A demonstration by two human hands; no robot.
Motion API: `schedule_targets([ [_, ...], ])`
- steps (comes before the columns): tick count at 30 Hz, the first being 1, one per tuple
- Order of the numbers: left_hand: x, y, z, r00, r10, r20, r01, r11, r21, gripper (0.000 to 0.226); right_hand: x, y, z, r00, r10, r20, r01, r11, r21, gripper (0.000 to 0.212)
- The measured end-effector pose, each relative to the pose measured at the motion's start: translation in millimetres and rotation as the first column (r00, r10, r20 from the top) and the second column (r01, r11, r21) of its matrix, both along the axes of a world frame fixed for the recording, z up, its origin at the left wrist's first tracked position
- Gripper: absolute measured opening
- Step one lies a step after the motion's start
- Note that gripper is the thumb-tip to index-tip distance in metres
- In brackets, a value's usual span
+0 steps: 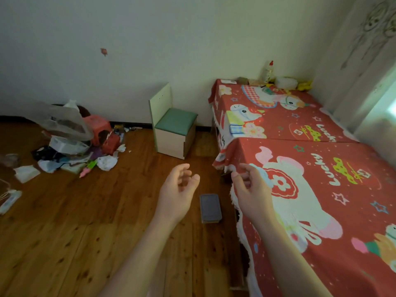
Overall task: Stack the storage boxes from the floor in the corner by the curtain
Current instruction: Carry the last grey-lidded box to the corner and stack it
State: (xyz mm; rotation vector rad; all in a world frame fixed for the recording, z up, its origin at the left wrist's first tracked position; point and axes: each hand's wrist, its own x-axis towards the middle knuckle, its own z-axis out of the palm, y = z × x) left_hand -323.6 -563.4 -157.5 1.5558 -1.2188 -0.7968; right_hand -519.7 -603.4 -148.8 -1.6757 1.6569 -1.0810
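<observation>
Hands, two, left (pixel 177 189) and right (pixel 250 187), grip loosely spread, empty, above one grey box (pixel 210 207).

A home bedroom: cartoon-print bedspread (pixel 310 168), wooden floor (pixel 85 221), small chair (pixel 173 123).

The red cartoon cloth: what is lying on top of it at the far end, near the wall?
On the red cartoon cloth, by the wall, stand a white bottle with a red cap, a white bundle and yellow items. What the cloth covers is hidden.

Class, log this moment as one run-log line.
left hand: open, empty | right hand: open, empty | grey box: on floor, untouched | stacking: not begun
</observation>
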Motion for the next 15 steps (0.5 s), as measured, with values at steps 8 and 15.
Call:
schedule_targets([
  [8,9.6,-64.7,-8.6,1.0,-0.016,-0.014,0.017,1.0,0.018,0.043,4.6,-58.0,-10.4,0.998,-0.058,-0.013,0.058,0.998,0.008,0.035],
  [15,-9.9,-169.5,-26.2,1.0,-0.026,0.014,0.025,0.998,0.054,0.043,-11.3,-155.4,-38.1,0.999,-0.036,0.023,0.034,0.994,0.102,0.035],
])
